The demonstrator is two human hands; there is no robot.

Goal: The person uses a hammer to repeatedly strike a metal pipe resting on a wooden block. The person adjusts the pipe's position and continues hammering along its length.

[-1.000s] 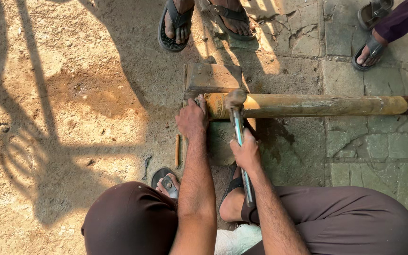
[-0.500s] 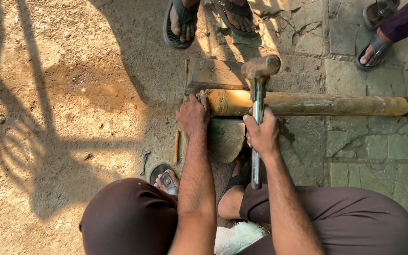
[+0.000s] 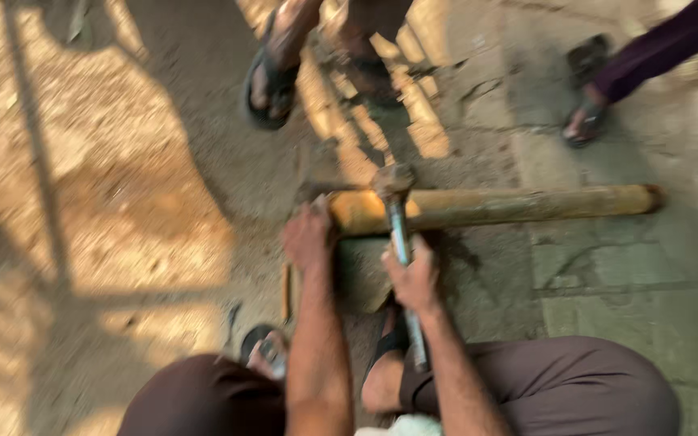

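Observation:
A long yellowish bamboo pole [image 3: 519, 204] lies across the ground, its left end resting on a flat stone block [image 3: 363, 274]. My left hand [image 3: 309, 238] presses down at the pole's left end, seemingly gripping a flat metal blade there. My right hand [image 3: 414, 278] is shut around the metal handle of a hammer [image 3: 396, 210]. The hammer head sits on top of the pole just right of my left hand. The frame is motion-blurred.
I squat with brown-trousered knees and sandalled feet [image 3: 264, 351] near the block. Another person's sandalled feet [image 3: 272, 77] stand beyond the pole. A third person's foot [image 3: 587, 121] and purple trouser leg are at upper right. Sandy ground lies left, paving stones right.
The hammer was raised above the pole half a second ago and has come down onto it. My left hand has stayed at the pole's end.

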